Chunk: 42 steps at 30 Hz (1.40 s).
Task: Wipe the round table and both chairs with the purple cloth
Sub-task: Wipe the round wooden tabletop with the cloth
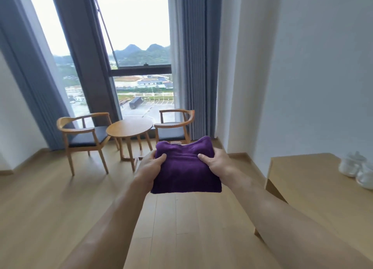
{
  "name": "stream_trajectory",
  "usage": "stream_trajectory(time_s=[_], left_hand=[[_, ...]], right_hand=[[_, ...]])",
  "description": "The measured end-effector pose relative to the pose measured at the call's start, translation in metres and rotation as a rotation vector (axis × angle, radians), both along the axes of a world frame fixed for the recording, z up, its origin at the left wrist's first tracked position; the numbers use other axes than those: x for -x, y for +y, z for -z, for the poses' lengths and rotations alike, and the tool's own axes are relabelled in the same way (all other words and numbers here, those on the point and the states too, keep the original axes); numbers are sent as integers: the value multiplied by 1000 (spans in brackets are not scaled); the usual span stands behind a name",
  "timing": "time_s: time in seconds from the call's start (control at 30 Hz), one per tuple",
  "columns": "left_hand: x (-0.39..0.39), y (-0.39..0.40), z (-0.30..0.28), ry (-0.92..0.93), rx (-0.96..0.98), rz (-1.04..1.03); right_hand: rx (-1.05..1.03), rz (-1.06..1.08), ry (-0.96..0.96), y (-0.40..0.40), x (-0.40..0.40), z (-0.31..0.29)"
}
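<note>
open wooden floor (60, 198) leads to the round table (129, 127), flanked closely by left chair (84, 135) and right chair (175, 125).

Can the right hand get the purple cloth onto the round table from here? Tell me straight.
Probably not yet. The right hand and left hand both grip the folded purple cloth in mid-air, while the round table stands farther off by the window. Only bare floor lies between, so walking closer looks unobstructed.

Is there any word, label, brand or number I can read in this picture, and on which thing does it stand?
None can be read.
Small pale tag on the purple cloth: too blurred to show any letters.
Dark truck outside the window: no readable marking.
</note>
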<state>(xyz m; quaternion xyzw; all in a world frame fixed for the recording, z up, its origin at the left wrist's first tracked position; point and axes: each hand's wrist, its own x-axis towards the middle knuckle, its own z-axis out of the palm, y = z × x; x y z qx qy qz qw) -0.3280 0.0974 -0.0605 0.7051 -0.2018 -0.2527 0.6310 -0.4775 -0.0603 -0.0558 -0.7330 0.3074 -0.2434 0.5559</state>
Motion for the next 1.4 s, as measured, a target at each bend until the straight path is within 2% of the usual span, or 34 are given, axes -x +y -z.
stream_trajectory(time_s=[0.13,0.3,0.47,0.67,0.77,0.97,1.17,1.4], left_hand=[[-41,7,8,-4,-21,-58],[-106,-6,12,61,-17,-127],[-187,-41,10,107,-39,-187],[-282,-72,0,36,1,-286],[-322,-82,-3,-23,-41,-341],[-417,-104,9,-41,-86,-396],[-540,-136,29,-24,-19,-374],[-676,-191,44,5,-5,-308]], right_hand=[[-6,-64,23,-3,-54,8],[-177,-151,68,-31,-136,17],[-258,-226,105,-73,-234,16],[-262,-332,79,-115,-344,7],[-235,-362,99,-126,-394,7],[-172,-349,113,-149,-503,18],[-158,-339,112,-176,-613,24],[-248,-263,91,-222,-721,31]])
